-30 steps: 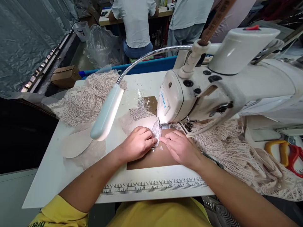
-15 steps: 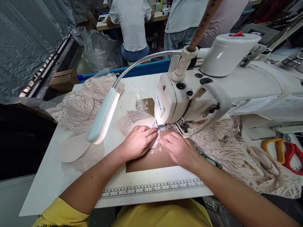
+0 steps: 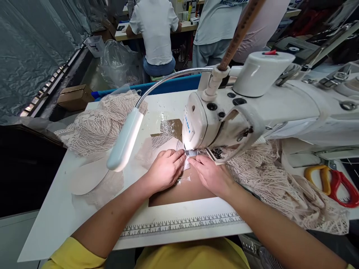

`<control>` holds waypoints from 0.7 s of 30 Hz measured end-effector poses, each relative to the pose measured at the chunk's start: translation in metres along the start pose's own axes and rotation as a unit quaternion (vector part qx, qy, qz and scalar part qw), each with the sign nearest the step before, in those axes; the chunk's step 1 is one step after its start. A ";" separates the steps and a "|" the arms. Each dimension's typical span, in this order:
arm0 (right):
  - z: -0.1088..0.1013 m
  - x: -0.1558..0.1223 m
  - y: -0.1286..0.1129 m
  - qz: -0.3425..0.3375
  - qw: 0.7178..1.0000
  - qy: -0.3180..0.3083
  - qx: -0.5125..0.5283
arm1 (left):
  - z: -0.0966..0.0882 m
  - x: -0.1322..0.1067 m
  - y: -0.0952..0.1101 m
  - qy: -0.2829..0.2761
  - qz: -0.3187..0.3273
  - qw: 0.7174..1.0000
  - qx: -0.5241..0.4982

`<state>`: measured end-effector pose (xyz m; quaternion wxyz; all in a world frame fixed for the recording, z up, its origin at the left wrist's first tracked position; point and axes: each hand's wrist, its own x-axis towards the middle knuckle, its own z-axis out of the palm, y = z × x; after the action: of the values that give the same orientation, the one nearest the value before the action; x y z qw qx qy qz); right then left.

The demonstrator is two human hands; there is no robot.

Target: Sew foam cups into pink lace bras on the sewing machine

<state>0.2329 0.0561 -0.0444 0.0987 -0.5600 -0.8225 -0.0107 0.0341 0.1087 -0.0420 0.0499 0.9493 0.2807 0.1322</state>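
Observation:
A small pale lace piece (image 3: pixel 187 164) lies beneath the needle end of the white sewing machine (image 3: pixel 198 121), on a brown sheet (image 3: pixel 186 192) fixed to the table. My left hand (image 3: pixel 167 169) presses its closed fingers on the lace's left side, close to the presser foot. From the right, my right hand (image 3: pixel 211 173) pinches at the lace's near right edge, its fingers curled. Both sets of fingertips are within a short reach of the needle, which is hard to make out. Left of the foot, a pale cup-shaped piece with lace (image 3: pixel 164 146) is partly covered by my left hand.
A lamp (image 3: pixel 125 140) on a bendable neck hangs over the table. Lace heaps lie at the back left (image 3: pixel 97 123) and right (image 3: pixel 269 175). A pale oval pad (image 3: pixel 88 177) rests at left. Red-handled scissors (image 3: pixel 342 188) lie far right. A ruler strip (image 3: pixel 182 225) runs along the front edge.
Both hands have edged toward the needle, and the lace between them has moved slightly away from me. The right fingers are more tightly bunched. The whole view has shifted a little.

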 end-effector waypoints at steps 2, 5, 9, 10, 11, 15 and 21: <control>0.003 -0.002 0.002 0.014 1.000 0.004 0.003 | -0.003 -0.003 0.000 0.000 0.011 1.000 -0.010; 0.006 -0.005 0.005 0.020 0.999 0.025 0.015 | -0.007 -0.007 0.002 -0.004 0.043 0.998 -0.044; 0.002 -0.006 0.005 -0.016 0.999 0.026 0.038 | -0.010 -0.009 0.003 0.005 0.068 0.994 -0.089; 0.001 -0.006 0.004 -0.026 0.999 0.020 0.042 | -0.009 -0.009 0.003 0.010 0.069 0.993 -0.095; 0.000 -0.007 0.004 -0.034 0.998 0.017 0.045 | -0.009 -0.010 0.003 0.014 0.069 0.993 -0.097; -0.003 -0.007 0.002 -0.056 0.996 0.018 0.060 | -0.006 -0.011 0.001 0.017 0.062 0.995 -0.077; -0.003 -0.005 0.000 -0.058 0.996 0.007 0.069 | -0.002 -0.012 -0.003 0.024 0.061 0.996 -0.054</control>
<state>0.2350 0.0508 -0.0425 0.1419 -0.5032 -0.8516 0.0368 0.0225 0.1050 -0.0427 0.0866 0.9573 0.2155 0.1724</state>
